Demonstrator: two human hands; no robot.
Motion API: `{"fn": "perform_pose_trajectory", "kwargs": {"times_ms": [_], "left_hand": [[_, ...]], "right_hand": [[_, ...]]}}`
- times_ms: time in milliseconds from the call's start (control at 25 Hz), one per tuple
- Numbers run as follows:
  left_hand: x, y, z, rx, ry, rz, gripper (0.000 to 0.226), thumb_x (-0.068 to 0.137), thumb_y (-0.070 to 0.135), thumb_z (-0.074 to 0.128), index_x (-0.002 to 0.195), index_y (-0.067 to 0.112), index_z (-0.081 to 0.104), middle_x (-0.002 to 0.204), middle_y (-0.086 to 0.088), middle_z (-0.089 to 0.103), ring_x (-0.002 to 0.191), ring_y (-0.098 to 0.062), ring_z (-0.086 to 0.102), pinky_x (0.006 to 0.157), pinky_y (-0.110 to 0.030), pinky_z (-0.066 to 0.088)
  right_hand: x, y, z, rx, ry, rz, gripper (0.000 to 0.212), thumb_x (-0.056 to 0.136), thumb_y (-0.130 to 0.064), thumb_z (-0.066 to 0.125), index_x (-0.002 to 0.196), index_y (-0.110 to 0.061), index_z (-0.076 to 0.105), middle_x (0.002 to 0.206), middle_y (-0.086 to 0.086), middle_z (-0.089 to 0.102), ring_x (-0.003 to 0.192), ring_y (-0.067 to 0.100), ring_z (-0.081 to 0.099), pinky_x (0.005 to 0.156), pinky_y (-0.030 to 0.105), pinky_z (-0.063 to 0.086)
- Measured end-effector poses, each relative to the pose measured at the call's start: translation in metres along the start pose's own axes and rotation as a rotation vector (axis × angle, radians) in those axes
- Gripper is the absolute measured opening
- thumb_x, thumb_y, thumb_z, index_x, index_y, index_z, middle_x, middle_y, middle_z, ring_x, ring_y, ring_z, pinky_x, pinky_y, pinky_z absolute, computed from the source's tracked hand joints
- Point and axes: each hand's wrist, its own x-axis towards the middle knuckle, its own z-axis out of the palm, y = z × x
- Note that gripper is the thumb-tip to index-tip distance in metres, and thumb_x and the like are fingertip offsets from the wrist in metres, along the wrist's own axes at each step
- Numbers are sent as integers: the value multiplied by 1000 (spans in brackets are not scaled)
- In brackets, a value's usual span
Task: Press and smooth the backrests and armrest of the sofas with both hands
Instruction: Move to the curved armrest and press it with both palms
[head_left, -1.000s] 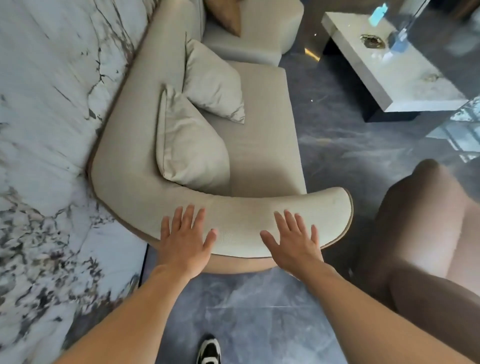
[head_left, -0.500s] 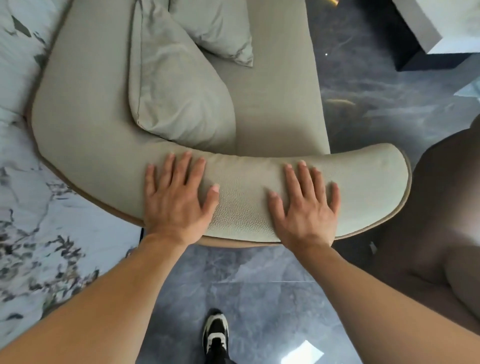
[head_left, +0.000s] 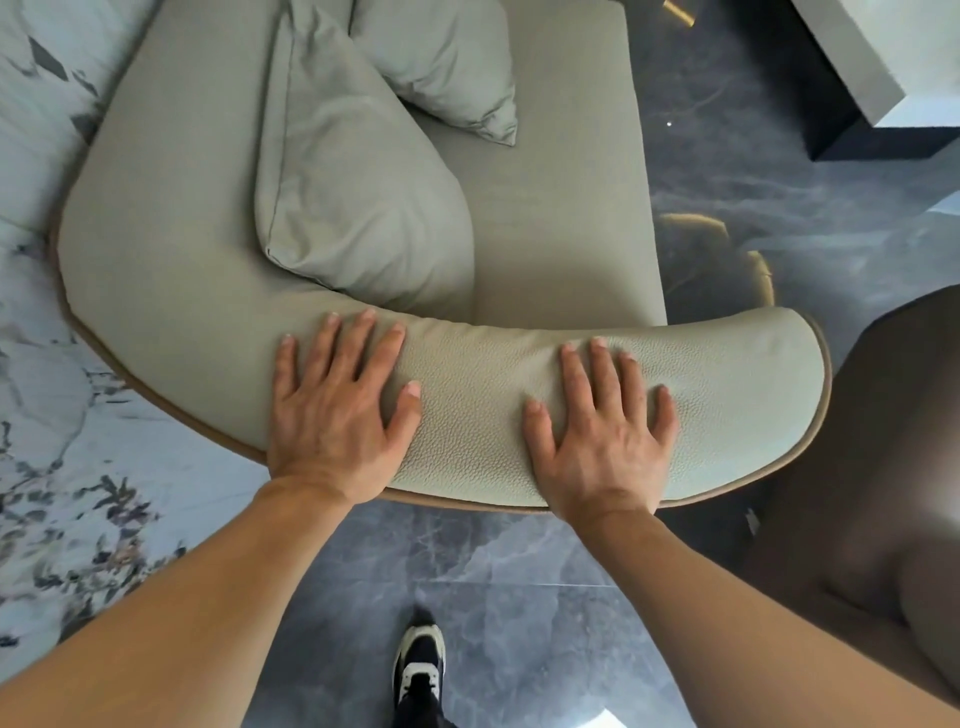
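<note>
Seen from above, the left hand (head_left: 332, 405) and right hand (head_left: 602, 431) lay flat, fingers spread, grasping nothing, pressing the pale sofa's curved armrest (head_left: 478, 410) beside a cushion (head_left: 358, 208); sliding both palms outward seemed next.

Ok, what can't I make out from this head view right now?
- Armrest under the left hand and right hand: covered by the palms.
- Brown sofa: cut off by the right edge.
- Small cushion and backrest: cut off by the top edge.
- Shoe: cut off by the bottom edge.
</note>
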Motion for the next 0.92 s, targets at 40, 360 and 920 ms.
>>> {"fn": "perform_pose_trajectory", "kwargs": {"times_ms": [40, 360, 920], "left_hand": [[2, 0, 0, -2, -4, -2, 62, 88, 51, 28, 143, 25, 39, 153, -3, 37, 143, -29, 25, 117, -55, 10], [33, -1, -2, -16, -10, 3, 63, 87, 51, 28, 142, 24, 43, 151, -4, 40, 142, -30, 29, 116, -57, 14], [88, -6, -2, -53, 1, 19, 63, 85, 50, 32, 138, 21, 52, 146, -6, 49, 138, -32, 38, 113, -58, 22]], "right_hand": [[2, 0, 0, -2, -7, -1, 70, 88, -64, 17, 148, -31, 27, 157, -3, 26, 144, 23, 15, 113, 53, 9], [31, -5, 2, 4, 30, 3, 69, 88, -64, 19, 147, -30, 31, 155, -2, 31, 143, 24, 20, 113, 53, 11], [86, -15, 2, -11, 49, 7, 68, 87, -62, 24, 146, -30, 36, 153, -3, 36, 142, 22, 25, 111, 50, 12]]}}
